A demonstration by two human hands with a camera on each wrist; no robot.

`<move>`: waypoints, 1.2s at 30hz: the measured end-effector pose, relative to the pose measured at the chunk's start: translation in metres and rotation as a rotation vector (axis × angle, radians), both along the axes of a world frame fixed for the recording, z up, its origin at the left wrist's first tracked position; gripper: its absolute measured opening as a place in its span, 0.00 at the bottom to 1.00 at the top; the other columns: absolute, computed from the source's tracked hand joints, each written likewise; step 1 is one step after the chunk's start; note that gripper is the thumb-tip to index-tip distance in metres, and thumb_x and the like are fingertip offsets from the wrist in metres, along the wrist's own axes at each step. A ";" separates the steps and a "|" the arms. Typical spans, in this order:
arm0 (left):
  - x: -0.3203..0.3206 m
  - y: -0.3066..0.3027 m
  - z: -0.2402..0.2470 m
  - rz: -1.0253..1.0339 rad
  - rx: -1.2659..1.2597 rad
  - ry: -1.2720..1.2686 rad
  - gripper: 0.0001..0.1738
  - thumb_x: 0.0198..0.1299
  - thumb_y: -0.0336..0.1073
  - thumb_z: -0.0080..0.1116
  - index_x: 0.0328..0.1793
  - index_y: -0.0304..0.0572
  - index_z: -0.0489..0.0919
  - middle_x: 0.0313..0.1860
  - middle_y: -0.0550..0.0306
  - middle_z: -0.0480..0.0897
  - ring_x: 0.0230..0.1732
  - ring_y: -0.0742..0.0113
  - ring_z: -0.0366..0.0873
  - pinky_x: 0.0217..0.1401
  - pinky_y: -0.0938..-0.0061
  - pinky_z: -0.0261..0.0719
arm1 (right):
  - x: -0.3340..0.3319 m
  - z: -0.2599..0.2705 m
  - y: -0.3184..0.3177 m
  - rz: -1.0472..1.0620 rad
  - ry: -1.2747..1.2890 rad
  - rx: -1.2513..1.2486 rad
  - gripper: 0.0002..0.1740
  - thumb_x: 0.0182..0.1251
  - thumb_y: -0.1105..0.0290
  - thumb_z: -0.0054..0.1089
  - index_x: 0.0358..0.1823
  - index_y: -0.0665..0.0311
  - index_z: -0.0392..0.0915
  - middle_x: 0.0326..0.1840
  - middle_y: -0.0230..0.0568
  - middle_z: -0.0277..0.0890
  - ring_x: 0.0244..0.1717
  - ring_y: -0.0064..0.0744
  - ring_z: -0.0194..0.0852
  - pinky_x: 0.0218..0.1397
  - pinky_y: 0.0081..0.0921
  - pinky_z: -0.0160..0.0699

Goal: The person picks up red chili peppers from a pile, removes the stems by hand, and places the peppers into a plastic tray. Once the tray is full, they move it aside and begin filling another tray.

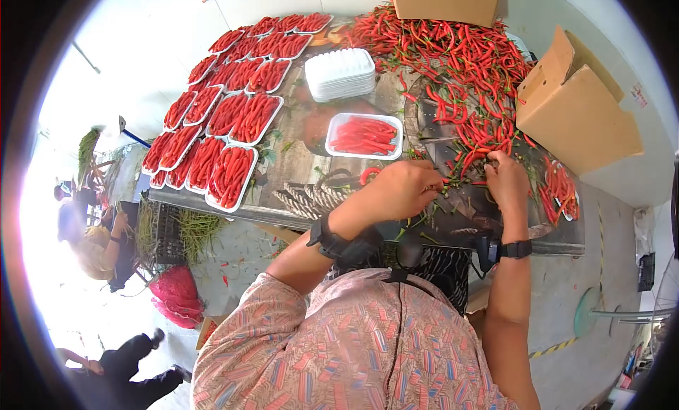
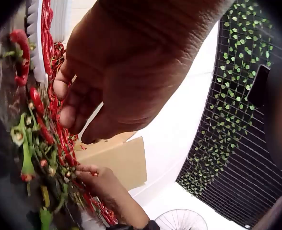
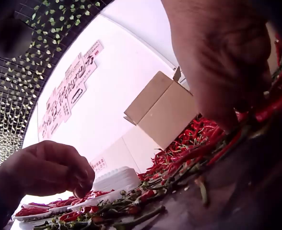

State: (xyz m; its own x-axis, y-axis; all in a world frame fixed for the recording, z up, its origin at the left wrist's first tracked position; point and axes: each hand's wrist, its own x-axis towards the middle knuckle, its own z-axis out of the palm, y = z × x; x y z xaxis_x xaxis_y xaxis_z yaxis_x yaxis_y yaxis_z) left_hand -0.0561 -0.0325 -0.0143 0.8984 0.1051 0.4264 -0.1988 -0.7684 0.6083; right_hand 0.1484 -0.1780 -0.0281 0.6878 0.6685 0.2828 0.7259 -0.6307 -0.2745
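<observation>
In the head view the left hand (image 1: 407,189) hangs just above the near edge of the chili heap. Its fingers are loosely curled, with gaps between thumb and fingertips in the left wrist view, and no pepper shows in them. The right hand (image 1: 508,183) is at the heap's near side, thumb and fingers closed round a red chili pepper (image 2: 94,174), mostly hidden by the fingers. Beyond the left hand lies a white tray (image 1: 329,149) of red chilies (image 1: 364,135). Loose chilies and green stems (image 2: 27,153) are scattered below the hands.
Filled chili trays (image 1: 228,176) stand in rows at the left. A stack of empty white trays (image 1: 341,76) is behind the single tray. Cardboard boxes (image 1: 576,109) flank the large chili heap (image 1: 453,53). Rope (image 1: 311,201) lies near the front edge; other people are at the left.
</observation>
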 end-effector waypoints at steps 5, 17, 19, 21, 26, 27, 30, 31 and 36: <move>0.003 -0.002 -0.001 -0.007 0.016 -0.009 0.07 0.49 0.27 0.58 0.36 0.36 0.80 0.32 0.47 0.78 0.39 0.48 0.76 0.43 0.62 0.75 | -0.005 0.007 0.002 0.030 0.011 -0.017 0.11 0.58 0.66 0.61 0.42 0.58 0.80 0.34 0.44 0.82 0.38 0.45 0.81 0.40 0.40 0.76; 0.017 0.002 0.006 0.138 0.061 -0.222 0.13 0.50 0.28 0.61 0.44 0.37 0.79 0.38 0.45 0.79 0.41 0.47 0.77 0.44 0.64 0.75 | -0.039 0.035 -0.004 0.146 0.291 0.326 0.08 0.54 0.70 0.64 0.35 0.62 0.80 0.25 0.43 0.80 0.28 0.42 0.81 0.31 0.33 0.74; 0.024 0.001 0.011 0.201 0.091 -0.333 0.15 0.51 0.29 0.63 0.46 0.38 0.79 0.39 0.45 0.79 0.42 0.47 0.77 0.43 0.63 0.75 | -0.049 0.037 -0.002 0.185 0.297 0.340 0.08 0.54 0.71 0.64 0.35 0.63 0.80 0.25 0.45 0.80 0.27 0.42 0.81 0.31 0.32 0.74; 0.028 0.000 0.011 0.182 0.049 -0.308 0.13 0.50 0.28 0.62 0.44 0.37 0.79 0.37 0.45 0.79 0.41 0.46 0.77 0.42 0.61 0.75 | -0.059 0.038 0.000 0.255 0.340 0.380 0.08 0.53 0.72 0.64 0.36 0.64 0.79 0.25 0.46 0.80 0.27 0.42 0.81 0.31 0.31 0.74; 0.023 -0.001 0.011 0.081 -0.030 -0.164 0.12 0.53 0.28 0.61 0.45 0.39 0.81 0.35 0.48 0.80 0.37 0.51 0.78 0.41 0.65 0.76 | -0.076 0.049 -0.002 0.265 0.359 0.338 0.09 0.55 0.72 0.63 0.37 0.64 0.79 0.26 0.48 0.80 0.26 0.39 0.81 0.31 0.30 0.74; 0.021 -0.002 0.011 0.089 -0.101 -0.158 0.11 0.54 0.29 0.61 0.44 0.39 0.82 0.34 0.49 0.81 0.36 0.53 0.79 0.40 0.67 0.76 | -0.075 0.047 -0.003 0.283 0.426 0.346 0.08 0.56 0.73 0.63 0.38 0.65 0.80 0.25 0.47 0.80 0.25 0.35 0.81 0.30 0.29 0.73; 0.015 -0.002 0.013 0.097 -0.192 -0.112 0.09 0.55 0.29 0.61 0.43 0.39 0.82 0.34 0.50 0.81 0.34 0.56 0.80 0.39 0.69 0.76 | -0.072 0.036 -0.003 0.334 0.542 0.405 0.08 0.57 0.73 0.62 0.38 0.67 0.80 0.24 0.46 0.79 0.24 0.30 0.79 0.29 0.26 0.72; 0.014 -0.002 0.013 0.094 -0.214 -0.072 0.08 0.55 0.29 0.62 0.42 0.39 0.82 0.34 0.50 0.81 0.34 0.57 0.80 0.38 0.69 0.76 | -0.072 0.032 -0.002 0.364 0.588 0.458 0.08 0.57 0.73 0.62 0.38 0.68 0.80 0.24 0.46 0.79 0.24 0.27 0.78 0.29 0.25 0.71; 0.013 -0.001 0.008 0.131 -0.079 -0.157 0.09 0.52 0.28 0.63 0.40 0.39 0.82 0.31 0.50 0.81 0.34 0.54 0.79 0.37 0.68 0.76 | -0.075 0.027 -0.001 0.352 0.582 0.456 0.06 0.60 0.75 0.60 0.35 0.70 0.79 0.21 0.37 0.74 0.22 0.19 0.69 0.25 0.21 0.66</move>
